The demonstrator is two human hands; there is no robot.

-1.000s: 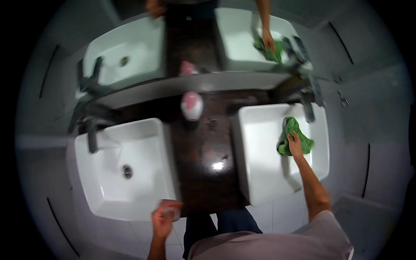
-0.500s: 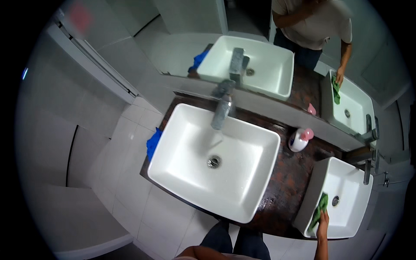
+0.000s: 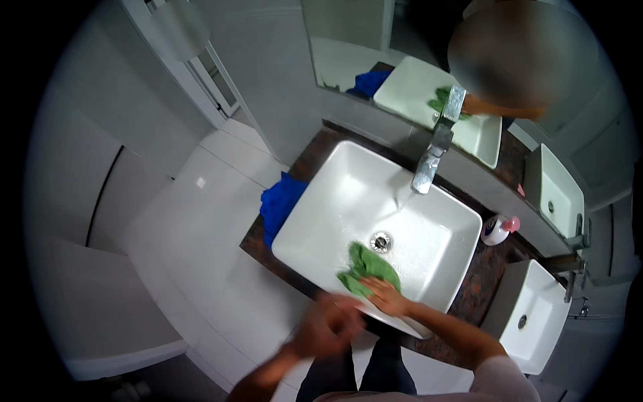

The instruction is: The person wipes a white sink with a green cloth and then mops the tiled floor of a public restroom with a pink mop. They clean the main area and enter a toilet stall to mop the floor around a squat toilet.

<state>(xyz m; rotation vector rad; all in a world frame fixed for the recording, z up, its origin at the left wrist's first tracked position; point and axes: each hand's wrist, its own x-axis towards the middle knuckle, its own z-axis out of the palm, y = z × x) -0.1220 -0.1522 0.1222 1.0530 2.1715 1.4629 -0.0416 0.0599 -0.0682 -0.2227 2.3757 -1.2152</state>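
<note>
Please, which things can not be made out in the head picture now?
In the head view:
Left hand: motion blur hides its exact pose.
Right hand: its own back hides the palm, over the green cloth.
Blue cloth: the sink hides its inner edge.

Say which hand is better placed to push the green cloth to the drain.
Probably the right hand: it lies on the green cloth inside the sink, near the drain. The blurred left hand appears off the cloth, by the sink's front edge.
</note>
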